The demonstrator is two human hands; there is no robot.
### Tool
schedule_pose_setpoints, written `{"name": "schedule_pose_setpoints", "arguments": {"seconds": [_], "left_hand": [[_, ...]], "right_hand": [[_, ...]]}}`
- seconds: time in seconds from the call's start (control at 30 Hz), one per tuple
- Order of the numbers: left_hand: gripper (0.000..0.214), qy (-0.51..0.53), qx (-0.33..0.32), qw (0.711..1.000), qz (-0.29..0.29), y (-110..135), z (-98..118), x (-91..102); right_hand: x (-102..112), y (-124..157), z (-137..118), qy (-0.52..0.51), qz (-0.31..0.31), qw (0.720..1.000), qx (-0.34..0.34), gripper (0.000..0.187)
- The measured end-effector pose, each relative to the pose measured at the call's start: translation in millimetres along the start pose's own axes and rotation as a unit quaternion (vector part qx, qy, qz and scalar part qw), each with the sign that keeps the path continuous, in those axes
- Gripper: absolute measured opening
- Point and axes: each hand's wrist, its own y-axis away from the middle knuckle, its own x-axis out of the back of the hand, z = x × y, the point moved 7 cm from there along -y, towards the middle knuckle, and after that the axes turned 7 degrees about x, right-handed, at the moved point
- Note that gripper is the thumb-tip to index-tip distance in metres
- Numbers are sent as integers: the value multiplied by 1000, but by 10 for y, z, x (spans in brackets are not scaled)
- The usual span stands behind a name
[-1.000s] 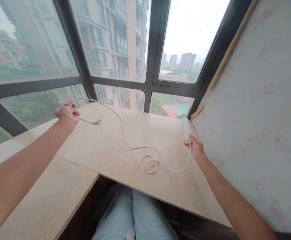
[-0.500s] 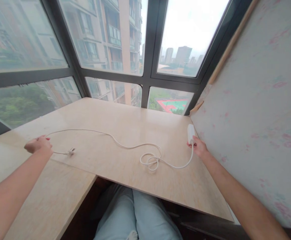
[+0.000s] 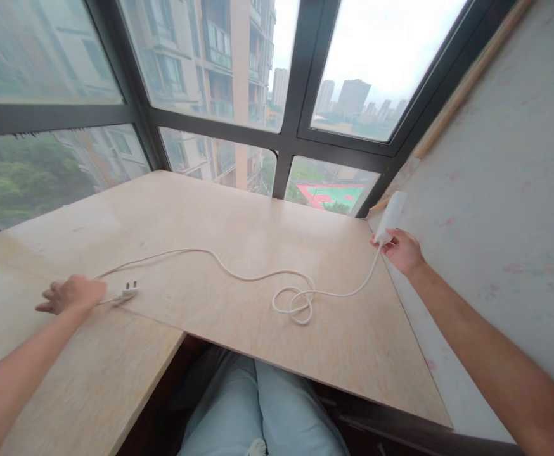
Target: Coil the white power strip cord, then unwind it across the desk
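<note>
My right hand (image 3: pixel 403 250) grips the cord end of a white power strip (image 3: pixel 392 214) and holds it tilted up near the wall. Its white cord (image 3: pixel 248 278) drops to the tabletop, makes a loose loop (image 3: pixel 296 305) there and runs left in a wavy line. At the left, my left hand (image 3: pixel 71 294) rests low over the surface with its fingers spread. Part of the cord is hidden beneath that palm. A three-pin plug (image 3: pixel 129 290) lies just right of the hand, pins upward.
The beige tabletop (image 3: pixel 201 215) runs up to dark-framed windows (image 3: pixel 284 149). A flower-patterned wall (image 3: pixel 496 209) borders it on the right. My legs (image 3: pixel 262 405) are under the front cut-out, by the table's edge.
My right hand has raised the power strip and tipped it, drawing some cord along. My left hand has moved slightly down and left, its fingers spreading. The view has shifted a little.
</note>
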Motion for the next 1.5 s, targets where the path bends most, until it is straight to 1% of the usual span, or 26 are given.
{"name": "schedule_pose_setpoints", "arguments": {"seconds": [0.03,0.07,0.1,0.13,0.17,0.2,0.23,0.3,0.37,0.43,0.47,0.5,0.57,0.63,0.67,0.7,0.83,0.9,0.97,1.0,1.07,1.17,1.27,1.37,1.5], "left_hand": [[37,-57,-11,998,41,39,91,11],[35,-116,-41,990,72,111,243,-8],[34,-144,-106,982,58,221,461,-108],[35,-151,-164,974,44,372,690,-222],[36,-151,-220,964,21,563,931,-366],[37,-144,-297,944,-10,819,1201,-542],[37,-133,-371,918,-40,1120,1463,-730],[39,-107,-503,852,-100,1811,1932,-1129],[41,-102,-596,782,-152,2499,2292,-1541],[44,-117,-666,716,-173,3067,2562,-1910],[46,-126,-686,696,-173,3262,2671,-2066],[46,-137,-693,686,-176,3387,2762,-2208],[42,-162,-704,660,-205,3505,2877,-2443],[33,-176,-715,635,-233,3475,2920,-2571],[30,-180,-719,627,-239,3417,2921,-2594],[28,-183,-718,627,-239,3335,2914,-2596],[26,-217,-675,669,-223,2936,2805,-2499],[27,-251,-659,678,-207,2773,2713,-2421],[29,-292,-643,684,-183,2595,2603,-2331],[30,-311,-628,693,-170,2483,2539,-2278],[30,-335,-585,723,-150,2214,2385,-2154],[31,-351,-520,768,-129,1784,2091,-1936],[33,-374,-480,788,-98,1453,1781,-1716],[32,-383,-465,796,-62,1281,1542,-1510],[31,-382,-457,803,-26,1205,1359,-1297]], "right_hand": [[-22,45,4,2,-10,1000,-4,22],[-35,96,26,5,-17,1000,-11,22],[-39,151,67,9,-22,999,-21,23],[-37,208,124,13,-25,999,-34,23],[-31,267,197,18,-23,998,-50,23],[-24,327,282,22,-19,997,-69,23],[-22,388,376,28,-15,995,-90,22],[-37,508,571,36,-12,991,-131,18],[-78,621,749,38,-18,986,-160,15],[-128,721,901,34,-32,983,-179,16],[-148,767,965,31,-42,981,-187,17],[-162,808,1021,30,-55,979,-195,18],[-154,869,1104,34,-79,975,-206,19],[-91,891,1146,41,-91,973,-208,21],[-42,887,1156,43,-89,974,-205,22],[18,873,1161,42,-83,975,-201,23],[279,768,1164,27,-26,982,-186,25],[392,707,1159,14,4,983,-184,24],[487,642,1132,-4,29,984,-177,23],[530,606,1107,-14,38,985,-169,23],[601,530,1044,-33,47,987,-149,23],[665,425,951,-44,42,990,-128,25],[664,347,888,-41,30,991,-127,26],[630,289,828,-29,22,991,-129,24],[620,209,709,16,34,992,-117,19]]}}
